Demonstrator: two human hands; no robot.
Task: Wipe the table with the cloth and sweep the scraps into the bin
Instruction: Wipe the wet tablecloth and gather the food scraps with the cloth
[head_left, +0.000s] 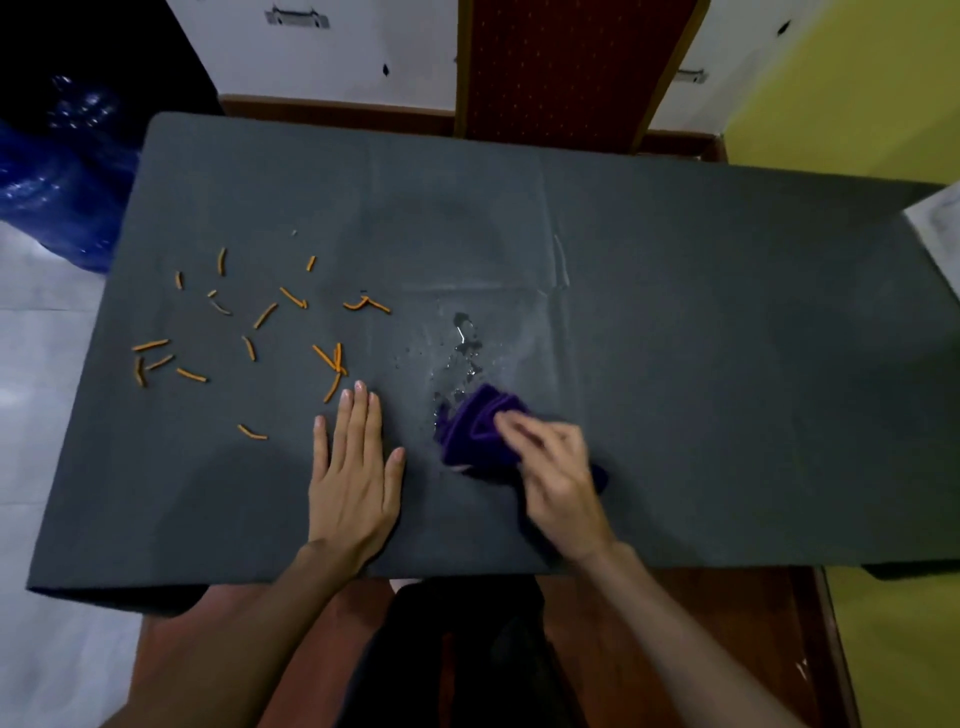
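Note:
A dark grey table top (675, 312) fills the view. Several orange scraps (260, 332) lie scattered over its left half. Water droplets (462, 353) form a small wet patch near the middle. My right hand (556, 478) grips a folded purple cloth (475, 428) pressed on the table at the near edge of the wet patch. My left hand (356, 478) lies flat on the table, palm down, fingers together, just right of the nearest scraps. No bin is in view.
A red chair back (561, 67) stands behind the far edge. A blue plastic bag (57, 176) sits on the floor at the far left. A white sheet (940, 223) pokes in at the right edge. Yellow floor lies to the right.

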